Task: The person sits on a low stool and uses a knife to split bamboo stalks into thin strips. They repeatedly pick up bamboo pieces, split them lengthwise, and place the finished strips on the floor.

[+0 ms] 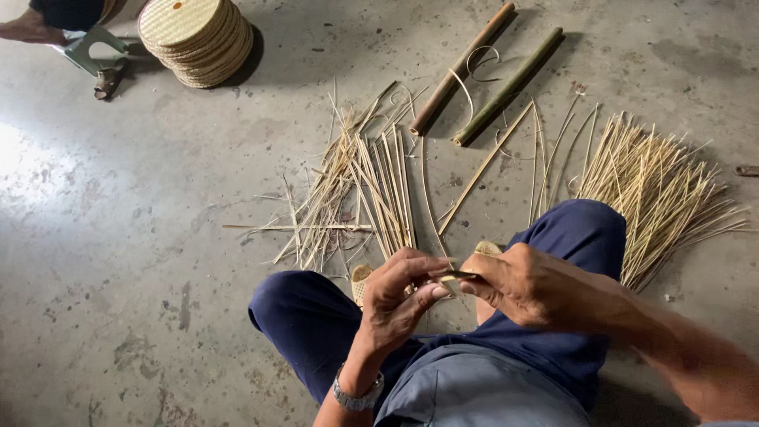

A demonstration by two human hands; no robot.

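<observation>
I sit low on the concrete floor (118, 237) with my knees apart, and the thin bamboo strip (431, 198) runs up from between my hands and curves away across the floor in front of me. My left hand (399, 296) has its fingers (411, 273) curled around the near end of the strip, thumb pressed against it. My right hand (526, 285) is clenched on a small dark blade (461, 275), its tip meeting the strip just where my left thumb sits. Both hands touch there, right over the gap between my knees.

To do this well, I judge the blade should lie flat and shallow along the strip, so it shaves rather than bites. My left thumb is very near the edge, so I want it behind the cut, not ahead of it. The strip should be drawn steadily while the blade hand is steady, wrists braced against my dark blue trousers (569, 237); a jerk could split the strip or send the blade into a finger.

Around me lie the loose pile of split slivers (364, 190) ahead, a fanned bundle of pale sticks (656, 190) beside my right knee, and two bamboo poles (490, 79) further off. A stack of round woven mats (198, 35) stands well apart at the upper left, near another person's foot (28, 30).
</observation>
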